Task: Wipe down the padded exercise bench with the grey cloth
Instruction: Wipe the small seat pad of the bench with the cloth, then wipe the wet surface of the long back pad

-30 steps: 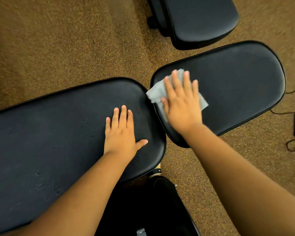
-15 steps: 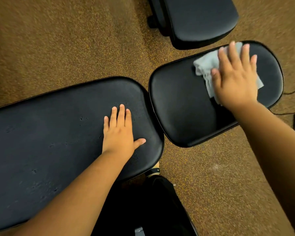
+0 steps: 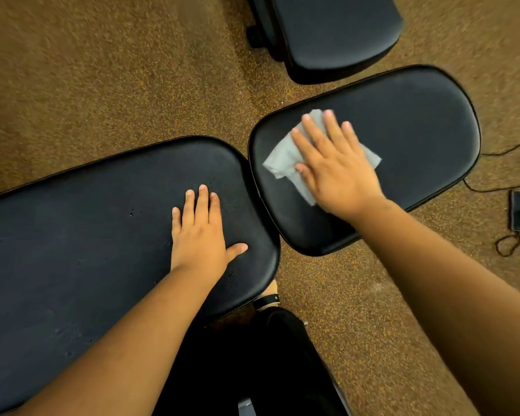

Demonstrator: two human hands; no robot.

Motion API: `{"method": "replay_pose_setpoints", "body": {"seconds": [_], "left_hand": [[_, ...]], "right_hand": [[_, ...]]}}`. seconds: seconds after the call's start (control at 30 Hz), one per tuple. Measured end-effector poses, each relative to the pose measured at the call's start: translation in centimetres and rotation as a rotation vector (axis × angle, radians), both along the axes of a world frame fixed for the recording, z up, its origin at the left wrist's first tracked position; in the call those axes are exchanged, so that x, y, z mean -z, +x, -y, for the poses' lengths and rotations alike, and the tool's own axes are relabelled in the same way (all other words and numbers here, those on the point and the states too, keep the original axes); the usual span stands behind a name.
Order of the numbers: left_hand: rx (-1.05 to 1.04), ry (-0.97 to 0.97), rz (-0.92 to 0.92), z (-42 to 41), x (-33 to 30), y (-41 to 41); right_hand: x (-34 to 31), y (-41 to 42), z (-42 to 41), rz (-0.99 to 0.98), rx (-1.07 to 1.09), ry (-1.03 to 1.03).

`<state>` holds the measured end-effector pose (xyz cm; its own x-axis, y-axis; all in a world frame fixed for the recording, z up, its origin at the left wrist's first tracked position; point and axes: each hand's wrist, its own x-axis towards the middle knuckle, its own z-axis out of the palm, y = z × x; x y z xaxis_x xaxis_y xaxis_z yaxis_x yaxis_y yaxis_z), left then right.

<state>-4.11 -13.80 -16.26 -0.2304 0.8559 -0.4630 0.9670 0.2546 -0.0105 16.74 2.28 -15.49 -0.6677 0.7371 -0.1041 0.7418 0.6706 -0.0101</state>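
Flat-fingered, right hand (image 3: 336, 172) presses the grey cloth (image 3: 282, 159) onto the seat pad (image 3: 418, 139) near its left end, unwiped length running rightward; left hand (image 3: 200, 232) rests spread on the long pad (image 3: 72, 235).

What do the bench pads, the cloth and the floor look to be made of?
Bench pads: black vinyl or leather-like upholstery, faint sheen, piped edge; the long pad shows small pits. Grey cloth: thin, soft, creased fabric or disposable wipe, matte. Floor: brown, yellow-flecked, likely rubber gym flooring or carpet.
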Motion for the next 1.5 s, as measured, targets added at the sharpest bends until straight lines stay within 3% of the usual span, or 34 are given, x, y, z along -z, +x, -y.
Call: {"method": "replay_pose_setpoints", "body": {"seconds": [0.2,0.33,0.6,0.83,1.0,1.17,1.37,1.5], "left_hand": [[0.005,0.020,-0.015,0.1,0.4,0.1],[0.009,0.007,-0.028,0.1,0.5,0.1],[0.008,0.003,-0.027,0.1,0.5,0.1],[-0.009,0.000,-0.005,0.0,0.3,0.2],[-0.013,0.008,0.006,0.1,0.2,0.1],[-0.015,0.020,0.022,0.1,0.0,0.0],[-0.007,0.019,0.055,-0.1,-0.6,-0.3],[-0.026,0.146,0.086,1.0,-1.8,-2.1]], "right_hand": [[-2.8,5.8,-5.1,-0.046,0.332,0.076],[-2.6,3.8,-4.7,-0.064,0.525,0.077],[0.7,-2.0,5.3,-0.042,0.219,-0.005],[0.4,1.5,6.9,0.016,-0.045,-0.031],[-0.7,3.5,3.2,-0.029,0.204,0.051],[0.1,-0.5,2.5,-0.088,0.506,0.082],[2.2,-4.2,8.1,-0.086,0.197,-0.032],[2.1,-4.8,10.2,-0.331,0.302,-0.187]]}}
